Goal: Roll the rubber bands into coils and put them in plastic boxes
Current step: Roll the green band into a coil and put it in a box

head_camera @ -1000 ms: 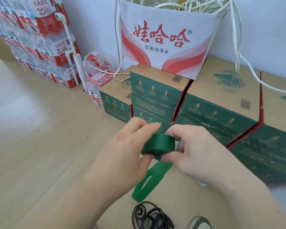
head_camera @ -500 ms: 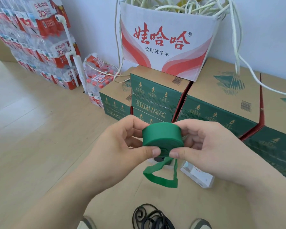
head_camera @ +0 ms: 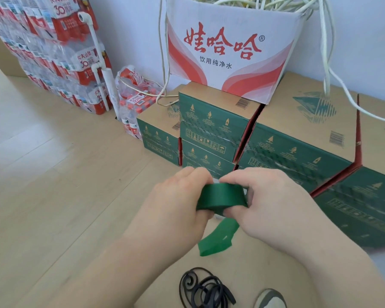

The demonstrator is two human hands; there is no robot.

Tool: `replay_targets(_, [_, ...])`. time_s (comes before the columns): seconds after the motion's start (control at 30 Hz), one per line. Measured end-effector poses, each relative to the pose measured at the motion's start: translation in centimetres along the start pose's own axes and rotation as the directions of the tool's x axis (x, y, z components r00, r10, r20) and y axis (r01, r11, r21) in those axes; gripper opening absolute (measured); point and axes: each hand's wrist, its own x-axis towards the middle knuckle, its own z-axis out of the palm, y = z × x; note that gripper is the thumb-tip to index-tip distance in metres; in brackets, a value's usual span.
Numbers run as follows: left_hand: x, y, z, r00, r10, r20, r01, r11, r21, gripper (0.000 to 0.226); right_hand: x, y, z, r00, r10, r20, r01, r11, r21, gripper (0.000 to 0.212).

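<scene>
Green rubber band [head_camera: 221, 195] showing as a wide, glossy coil, being pinched on both sides by the left grip [head_camera: 171, 210] and right grip [head_camera: 271, 203], thumbs curling under; loose tail hanging just below the coil. Black bands [head_camera: 205, 287] lying tangled on brown cardboard [head_camera: 265, 274] below the coil. Green cartons [head_camera: 298, 152] standing beyond the coil, wooden floor [head_camera: 42, 174] stretching to its left.

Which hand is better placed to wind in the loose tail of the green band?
Probably the right hand: the loose tail hangs out just under its thumb, on its side of the green coil. The left hand grips the coil's other side and can steady it.
</scene>
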Motion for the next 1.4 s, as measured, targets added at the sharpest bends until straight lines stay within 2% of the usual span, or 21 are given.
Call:
replay_targets(0.13, [0.4,-0.1,-1.2,0.984,-0.177,0.026,0.176,0.936,-0.304,0.036,0.5,1.6,-0.8,0.998,0.054,0.036,-0.06,0.98,0.191,0.031])
replay_targets(0.27, [0.6,-0.1,-2.0,0.971,-0.229,0.071,0.232,0.822,-0.52,0.038,0.4,2.0,-1.4,0.998,-0.022,0.051,0.0,0.918,0.396,0.031])
replay_targets(0.33, [0.9,-0.2,-1.9,0.965,-0.246,0.086,0.25,0.785,-0.567,0.038,0.4,1.9,-1.4,1.0,-0.027,-0.005,0.027,0.917,0.398,0.028])
replay_targets(0.37, [0.9,-0.2,-1.6,0.966,-0.247,0.076,0.248,0.806,-0.537,0.038,0.4,1.8,-1.2,0.999,-0.015,-0.032,0.025,0.932,0.361,0.026])
replay_targets(0.4, [0.9,-0.3,-1.2,0.974,-0.223,0.036,0.216,0.871,-0.441,0.038,0.4,1.6,-1.0,0.999,-0.002,-0.044,0.015,0.954,0.299,0.024])
replay_targets(0.47, [0.8,-0.4,-0.2,0.995,-0.068,-0.075,0.061,0.995,-0.085,0.043,0.4,1.0,-0.4,0.999,0.001,-0.043,0.005,0.99,0.14,0.024])
replay_targets(0.5, [0.6,-0.2,0.2,0.994,0.025,-0.103,-0.017,0.997,0.072,0.048,0.4,0.7,-0.1,0.999,-0.011,-0.046,0.015,0.997,0.075,0.024])
replay_targets(0.53, [0.4,0.0,0.7,0.991,0.086,-0.103,-0.07,0.986,0.15,0.049,0.4,0.5,0.0,0.998,-0.022,-0.053,0.023,0.999,0.032,0.023])
replay_targets(0.6, [0.2,0.4,1.2,0.985,0.143,-0.097,-0.127,0.979,0.156,0.048,0.4,0.4,0.0,0.997,-0.025,-0.074,0.023,0.999,-0.023,0.023])
replay_targets(0.73, [0.2,0.5,1.2,0.989,0.144,-0.041,-0.143,0.989,0.031,0.045,0.2,0.7,0.0,0.997,-0.042,-0.07,0.038,0.998,-0.058,0.022])
replay_targets(0.83, [0.5,0.0,0.5,1.0,0.022,-0.002,-0.022,0.988,-0.153,0.03,0.1,0.7,-0.7,0.997,0.009,-0.071,0.002,0.988,0.152,0.028])
replay_targets(0.87, [0.5,-0.1,0.3,0.999,-0.035,0.016,0.038,0.976,-0.214,0.03,0.1,0.9,-1.0,0.998,0.05,-0.047,-0.04,0.979,0.198,0.033])
replay_targets(0.93, [0.6,-0.2,-0.2,0.99,-0.139,0.039,0.144,0.928,-0.343,0.033,0.2,1.7,-1.3,0.996,0.091,0.006,-0.091,0.981,0.174,0.037])
replay_targets(1.1, [0.6,-0.4,-1.2,0.957,-0.252,0.142,0.289,0.804,-0.52,0.033,0.4,1.9,-0.7,0.999,0.05,-0.013,-0.048,0.988,0.15,0.021])
replay_targets(1.17, [0.4,-0.6,-1.1,0.956,-0.234,0.175,0.289,0.847,-0.446,0.031,0.3,1.5,-0.8,0.999,0.032,-0.018,-0.029,0.989,0.147,0.021])
replay_targets(1.23, [0.3,-0.8,-0.8,0.975,-0.194,0.112,0.206,0.973,-0.104,0.032,0.3,1.1,-0.5,0.999,0.033,-0.023,-0.031,0.995,0.095,0.023])
replay_targets(1.27, [0.3,-0.7,-0.6,0.987,-0.153,0.056,0.149,0.986,0.068,0.038,0.3,0.9,-0.2,0.999,0.04,-0.03,-0.038,0.998,0.057,0.023])
replay_targets(1.3, [0.2,-0.4,-0.3,0.995,-0.097,0.005,0.095,0.984,0.154,0.043,0.4,0.6,0.0,0.998,0.048,-0.04,-0.047,0.999,0.024,0.023])
replay_targets(1.4, [0.1,0.7,0.4,0.998,0.061,-0.012,-0.059,0.988,0.14,0.042,0.5,0.1,0.3,0.994,0.06,-0.086,-0.062,0.998,-0.023,0.022])
